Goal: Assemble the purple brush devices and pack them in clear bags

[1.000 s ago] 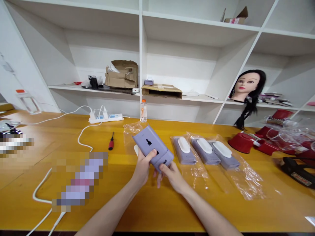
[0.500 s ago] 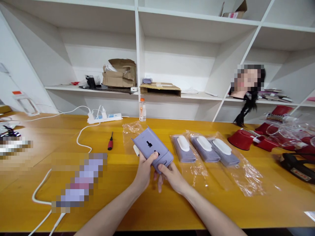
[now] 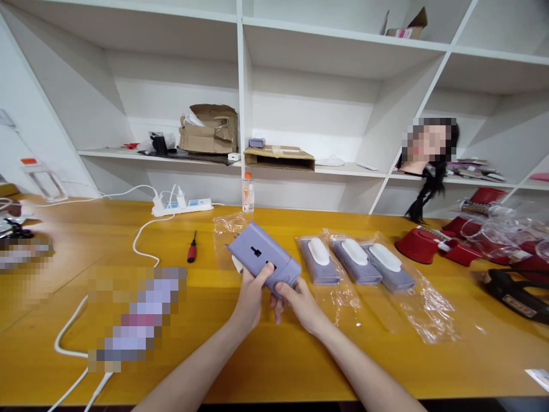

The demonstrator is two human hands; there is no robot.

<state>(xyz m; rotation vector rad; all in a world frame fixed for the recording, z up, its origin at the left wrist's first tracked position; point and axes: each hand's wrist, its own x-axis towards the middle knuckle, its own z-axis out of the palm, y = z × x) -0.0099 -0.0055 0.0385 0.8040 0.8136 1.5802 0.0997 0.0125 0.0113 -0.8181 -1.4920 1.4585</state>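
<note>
The left hand (image 3: 251, 300) is closed around a purple device (image 3: 260, 253), its thumb pressing across the face, while the right hand (image 3: 298, 306) is pinching the device's lower end between thumb and fingers. The device is tilting just above the table (image 3: 274, 366), beside a plastic bag (image 3: 223, 234). 3 bagged devices (image 3: 319, 261) are lying in a row to the right, and a screwdriver (image 3: 192, 247) is lying to the left.

2 hands (image 3: 274, 300), 4 lavender devices (image 3: 261, 254), 1 screwdriver (image 3: 192, 249).
</note>
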